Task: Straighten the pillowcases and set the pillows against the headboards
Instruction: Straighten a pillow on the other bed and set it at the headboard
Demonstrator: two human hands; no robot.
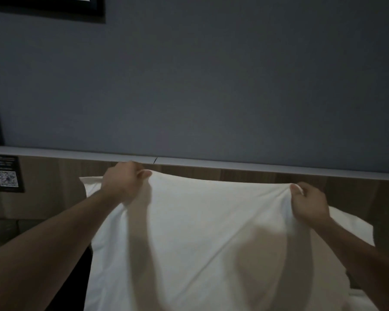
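We hold the white pillow (200,232) upright in front of the wooden headboard (245,173), its top edge sagging in a shallow curve just below the headboard's pale grey ledge (76,152). Our left hand (121,182) grips the top left part of the pillowcase, fingers curled tight round a bunch of cloth, knuckles just under the ledge. Our right hand (308,203) pinches the top right corner, a small fold of white cloth showing above the thumb, and it sits lower against the headboard than the left hand. Creases run down the pillowcase from each grip, and the shadows of our 2 forearms fall across its front. Behind the held pillow, closer to the headboard, white corners stick out on both sides, 1 to the left (92,185) and 1 to the right (350,225); we cannot tell whether they belong to 1 pillow or 2. On the headboard's far left end is a dark placard with a QR code (7,176). Above the headboard rises a blue-grey wall (211,86), with the corner of a dark picture frame (76,7) at its upper left.
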